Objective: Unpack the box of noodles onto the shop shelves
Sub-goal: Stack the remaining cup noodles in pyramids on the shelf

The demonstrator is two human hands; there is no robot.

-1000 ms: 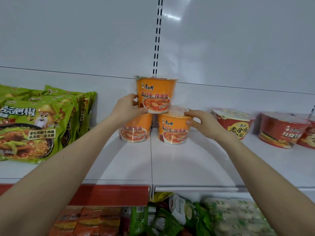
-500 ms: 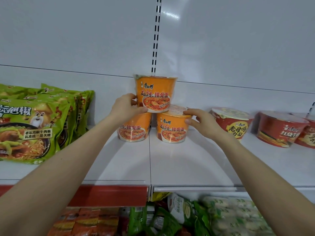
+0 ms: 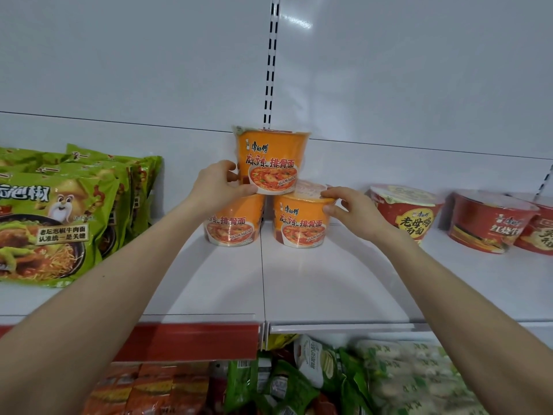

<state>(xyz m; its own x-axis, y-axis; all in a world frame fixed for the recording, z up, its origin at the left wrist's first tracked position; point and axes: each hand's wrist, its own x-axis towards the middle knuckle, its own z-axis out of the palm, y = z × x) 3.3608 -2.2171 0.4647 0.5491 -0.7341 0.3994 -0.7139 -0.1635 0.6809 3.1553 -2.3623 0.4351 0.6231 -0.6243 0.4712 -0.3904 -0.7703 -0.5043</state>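
Head view of a white shop shelf (image 3: 329,280). Three orange Master Kong cup noodles, each labelled 康师傅 麻辣排骨面, form a small pyramid at the centre far side, below the slotted upright (image 3: 270,64) of the back panel. The lower left cup (image 3: 232,223) and lower right cup (image 3: 300,223) stand upright, just beside each other on the shelf. The top cup (image 3: 270,163) sits upright across their lids.

The left hand (image 3: 215,187) grips the top cup at its lower left side, fingers curled behind it and thumb along the bottom front edge. The right hand (image 3: 350,208) pinches the lower right cup at its right rim, fingers over the lid edge and thumb on the wall.

At left stand green noodle packs (image 3: 59,217), reading 老坛泡椒牛肉面 and 认准统一是关键. At right, a red bowl (image 3: 410,211) reads 老母鸡汤面. A second red bowl (image 3: 490,223) beside it shows 红烧牛, the rest cut off. A third red bowl (image 3: 538,232) lies at the frame edge, its label unreadable.

A red price strip (image 3: 191,339) edges the near left of the shelf. Blurred packets (image 3: 299,378) fill the shelf beneath.
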